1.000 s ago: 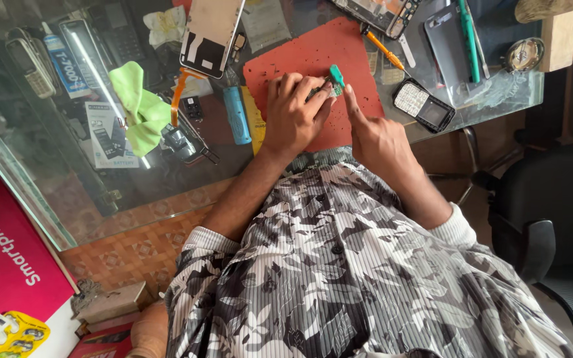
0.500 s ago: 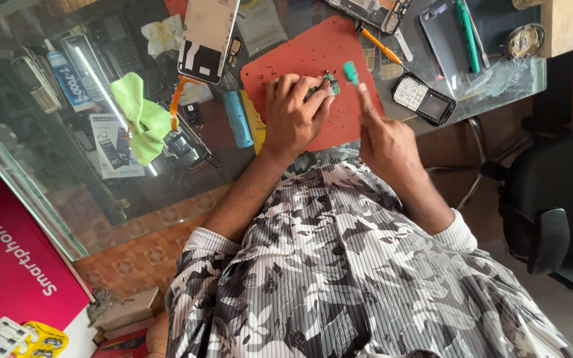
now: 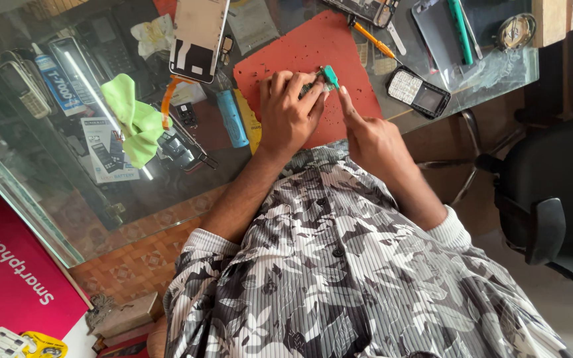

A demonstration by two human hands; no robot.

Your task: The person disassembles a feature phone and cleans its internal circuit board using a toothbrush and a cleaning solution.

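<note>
My left hand (image 3: 288, 111) presses down on a small dark phone part (image 3: 312, 85) that lies on the red work mat (image 3: 300, 50); the fingers curl over it and hide most of it. Close on its right, my right hand (image 3: 369, 136) grips a teal-handled tool (image 3: 329, 75), whose tip meets the part, while the index finger points toward it. Both forearms reach out from my patterned grey shirt (image 3: 339, 278).
On the glass counter (image 3: 101, 199) lie a detached phone screen (image 3: 197, 36), a green cloth (image 3: 134, 119), a blue cylinder (image 3: 232, 118), an orange screwdriver (image 3: 373, 40) and a keypad phone (image 3: 419, 91). A black office chair (image 3: 545, 212) stands at the right, a magenta box (image 3: 8, 278) at the lower left.
The teal tool has shifted slightly left, back over the part. My left hand stays on the part. The view has drifted a little.
</note>
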